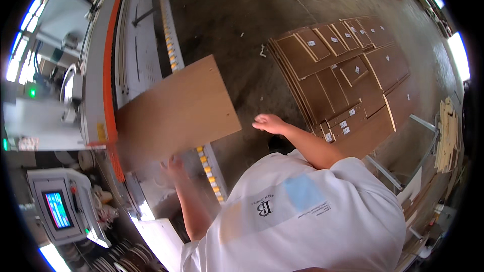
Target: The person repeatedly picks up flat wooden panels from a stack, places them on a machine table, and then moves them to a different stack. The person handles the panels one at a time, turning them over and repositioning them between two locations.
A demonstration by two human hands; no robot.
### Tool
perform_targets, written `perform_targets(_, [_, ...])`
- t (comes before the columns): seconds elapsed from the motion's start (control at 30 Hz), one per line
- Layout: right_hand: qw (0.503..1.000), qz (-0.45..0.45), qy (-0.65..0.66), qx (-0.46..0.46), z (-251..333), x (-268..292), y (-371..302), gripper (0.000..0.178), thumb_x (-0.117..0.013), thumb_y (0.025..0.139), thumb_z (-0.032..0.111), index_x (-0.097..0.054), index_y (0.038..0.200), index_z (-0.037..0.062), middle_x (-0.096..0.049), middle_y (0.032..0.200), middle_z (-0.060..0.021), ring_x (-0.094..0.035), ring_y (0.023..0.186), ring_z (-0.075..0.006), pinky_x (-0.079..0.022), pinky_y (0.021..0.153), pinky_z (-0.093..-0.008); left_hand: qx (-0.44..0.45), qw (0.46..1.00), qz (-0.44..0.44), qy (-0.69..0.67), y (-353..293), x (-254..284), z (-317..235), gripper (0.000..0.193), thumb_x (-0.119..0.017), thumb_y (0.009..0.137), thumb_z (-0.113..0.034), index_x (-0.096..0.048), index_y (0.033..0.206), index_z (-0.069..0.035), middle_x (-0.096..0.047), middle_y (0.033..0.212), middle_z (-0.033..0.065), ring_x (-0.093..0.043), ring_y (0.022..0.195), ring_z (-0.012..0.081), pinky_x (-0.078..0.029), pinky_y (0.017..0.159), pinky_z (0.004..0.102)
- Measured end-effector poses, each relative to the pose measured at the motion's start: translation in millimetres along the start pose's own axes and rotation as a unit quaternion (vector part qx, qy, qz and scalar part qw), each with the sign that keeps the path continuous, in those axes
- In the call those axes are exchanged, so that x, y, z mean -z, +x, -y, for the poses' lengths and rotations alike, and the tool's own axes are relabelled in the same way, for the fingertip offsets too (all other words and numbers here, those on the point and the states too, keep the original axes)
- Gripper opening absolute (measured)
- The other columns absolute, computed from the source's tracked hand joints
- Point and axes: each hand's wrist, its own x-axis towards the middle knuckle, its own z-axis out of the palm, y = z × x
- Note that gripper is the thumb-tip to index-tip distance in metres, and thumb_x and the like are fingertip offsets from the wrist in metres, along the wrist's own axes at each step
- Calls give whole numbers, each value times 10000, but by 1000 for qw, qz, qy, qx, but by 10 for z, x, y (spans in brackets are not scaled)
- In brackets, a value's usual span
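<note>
A flat brown rectangular panel (179, 113) lies across the machine's feed side, tilted, its left end blurred against the orange-edged machine body (109, 70). Small holes show near its right-hand corners. My left hand (175, 167) is at the panel's near edge, smeared by motion, so whether it grips the panel cannot be made out. Off the panel's right end, apart from it, my right hand (268, 123) hangs in the air with its fingers curled in. Nothing shows in it.
A strip of yellow rollers (207, 170) runs along the machine under the panel. At the right, a low stack of brown panels (348, 78) bears small white labels. A control box with a lit screen (57, 210) stands lower left. Wooden strips (447, 136) lie far right.
</note>
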Motion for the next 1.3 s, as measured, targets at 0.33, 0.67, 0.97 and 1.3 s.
perform_targets(0.33, [970, -29, 54, -236, -2335, 1501, -365, 407, -641, 934, 397, -680, 732, 46, -621, 629, -60, -570, 507, -177, -418, 450, -349, -56, 976, 147, 150, -1064, -2337, 297, 306, -626, 958, -109, -622, 1234, 23, -692, 923, 81, -612, 744, 133, -520, 688, 291])
perform_targets(0.67, [964, -27, 163, -210, -1280, 2028, 885, 288, -642, 942, 292, -712, 962, 13, -717, 923, -105, -674, 779, -199, -525, 660, -367, -203, 706, 454, 504, -1260, -3895, 142, 277, -677, 952, -185, -673, 1208, -80, -739, 1005, 98, -722, 918, 233, -565, 818, 337])
perform_targets(0.97, [967, -131, -196, 99, -2086, 2783, 1793, 338, -569, 978, 378, -706, 899, 80, -676, 799, -126, -672, 767, -277, -514, 679, -439, -185, 703, 522, 446, -137, -5571, 510, 275, -680, 971, -195, -682, 1221, -83, -740, 1055, 122, -721, 915, 205, -562, 816, 327])
perform_targets(1.3, [878, -303, 218, -301, -1276, 2836, 2003, 274, -613, 901, 302, -727, 878, 54, -682, 722, -75, -646, 630, -195, -516, 606, -367, -47, 518, 664, 538, 751, -7346, 765, 276, -638, 1009, -186, -663, 1216, -6, -753, 982, 87, -701, 914, 124, -549, 834, 277])
